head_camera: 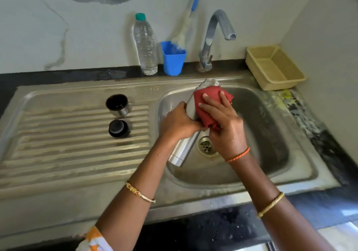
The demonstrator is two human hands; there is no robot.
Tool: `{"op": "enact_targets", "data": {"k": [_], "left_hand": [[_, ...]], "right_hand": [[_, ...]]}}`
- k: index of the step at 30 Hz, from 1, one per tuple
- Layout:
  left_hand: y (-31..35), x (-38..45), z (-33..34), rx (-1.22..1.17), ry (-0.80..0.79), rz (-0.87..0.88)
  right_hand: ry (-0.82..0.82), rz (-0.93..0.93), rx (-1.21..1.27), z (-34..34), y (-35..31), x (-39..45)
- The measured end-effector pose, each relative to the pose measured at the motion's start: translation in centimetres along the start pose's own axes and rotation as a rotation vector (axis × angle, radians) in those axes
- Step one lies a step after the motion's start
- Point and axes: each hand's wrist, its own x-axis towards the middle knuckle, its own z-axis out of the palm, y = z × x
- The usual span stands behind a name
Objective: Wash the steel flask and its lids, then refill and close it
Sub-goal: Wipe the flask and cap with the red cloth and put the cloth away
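Head-camera view over a kitchen sink: a steel flask [184,146], open-mouthed and tilted with its neck toward the tap [213,37], is held above the sink basin [271,134], just beside the drain [206,147]. The left hand [178,123] grips the flask's middle, fingers curled round it. The right hand [222,122] presses a red cloth [208,97] against the flask's upper body, fingers spread over the cloth and holding it. Left of the basin, on the ribbed drainboard [67,144], stand the steel cup lid [117,104] and, nearer the camera, the black stopper lid [118,128]. Behind the basin stand a plastic water bottle [145,45], a blue cup [173,60] holding a brush [187,20], and a yellow basket [275,67].
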Motion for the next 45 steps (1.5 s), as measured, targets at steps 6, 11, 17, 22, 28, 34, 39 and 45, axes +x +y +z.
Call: {"op": "enact_targets", "data": {"k": [6,11,17,22,28,34,39,45], "left_hand": [[-0.8,-1.1,0.4,0.275,0.109,0.028],[-1.3,-1.9,0.5,0.369,0.189,0.021],[-1.8,-2.7,0.7,0.329,0.273,0.034],[-3.0,-1.8,-0.5,-0.109,0.102,-0.020],[-3.5,-2.5,-1.8,-0.654,-0.220,-0.026],[-3.7,-1.7,-5.1,-0.596,-0.604,0.028],[-4.8,-2.4,-6.5,-0.240,-0.846,0.176],[-5.0,-2.4,-7.1,0.051,-0.625,-0.042]], "right_hand": [[0.095,0.184,0.057,-1.1,1.0,3.9],[-0.055,0.055,-0.248,2.7,-1.4,1.1],[0.092,0.169,-0.108,2.3,-4.0,3.5],[0.293,0.574,0.259,1.5,-4.0,3.1],[0.368,0.796,0.673,1.2,-3.1,2.9],[-0.031,0.780,1.092,-1.1,0.9,4.6],[-0.590,0.431,1.008,-3.0,0.8,6.0],[-0.932,0.288,0.268,-5.9,-2.0,9.3]]}}
